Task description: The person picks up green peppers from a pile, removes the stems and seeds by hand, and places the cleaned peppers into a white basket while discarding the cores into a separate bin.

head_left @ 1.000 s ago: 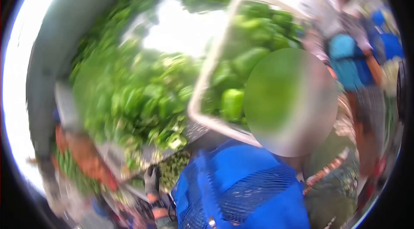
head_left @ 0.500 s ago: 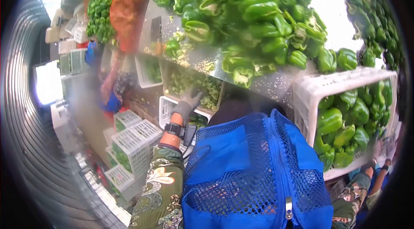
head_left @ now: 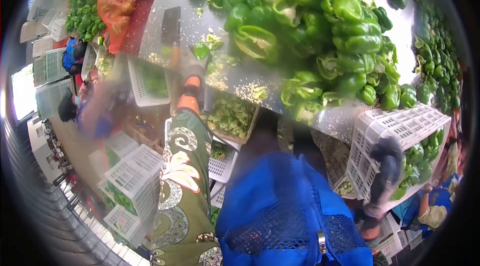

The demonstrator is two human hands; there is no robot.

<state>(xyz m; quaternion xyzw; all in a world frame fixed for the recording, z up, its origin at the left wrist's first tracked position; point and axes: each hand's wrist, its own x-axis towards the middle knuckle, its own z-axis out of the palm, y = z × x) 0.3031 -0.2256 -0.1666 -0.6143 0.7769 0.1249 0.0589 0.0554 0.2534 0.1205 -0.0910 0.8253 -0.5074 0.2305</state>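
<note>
My left hand [head_left: 193, 65], in a grey glove, is over the metal table [head_left: 275, 77], beside a small green pepper piece [head_left: 201, 50] and a cleaver [head_left: 171, 26]. Its fingers are blurred and their grip is unclear. At the left side of the white crate of green peppers [head_left: 364, 158], my right hand [head_left: 387, 155] appears in a dark glove, smeared by motion; whether it touches the crate is unclear. Cut green peppers [head_left: 357, 36] are heaped on the table, with pale seeds scattered around.
Below the table edge stands a crate of pepper scraps [head_left: 230, 118]. Stacked white crates [head_left: 132, 171] are at the lower left. An orange sack [head_left: 117, 3] is at the upper left. Other people, one in blue [head_left: 95, 116], are on both sides.
My left hand has risen from the scrap crate to the tabletop. My right hand has come to the left side of the pepper crate. The view has shifted.
</note>
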